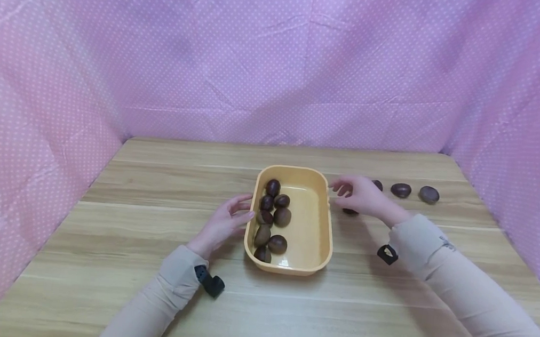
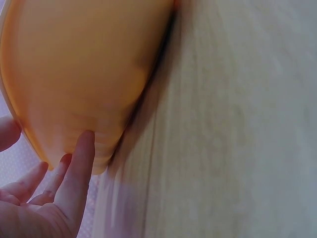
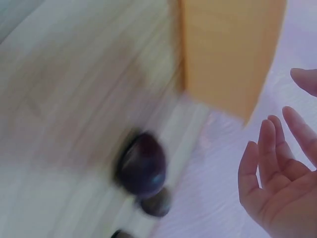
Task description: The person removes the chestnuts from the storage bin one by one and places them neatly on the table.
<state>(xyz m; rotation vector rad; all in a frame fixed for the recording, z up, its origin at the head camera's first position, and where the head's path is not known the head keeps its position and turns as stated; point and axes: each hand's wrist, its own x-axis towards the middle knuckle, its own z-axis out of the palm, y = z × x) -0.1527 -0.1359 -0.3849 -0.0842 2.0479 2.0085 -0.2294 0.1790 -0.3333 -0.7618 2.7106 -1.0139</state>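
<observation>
Several glossy brown chestnuts lie along the left half of a yellow plastic tray. Beside the tray's left wall is my left hand, its fingers extended; in the left wrist view the fingertips meet or nearly meet the outer wall, and the thumb is close to the rim. My right hand hovers by the tray's right rim with loosely bent fingers and nothing in them. The right wrist view shows a gap between this hand and the tray. A chestnut is partly hidden under the right hand.
More chestnuts lie on the wooden table right of the tray, among them a dark one and a duller one. Another chestnut shows partly behind the right hand. Pink dotted cloth hangs around the table's back and sides.
</observation>
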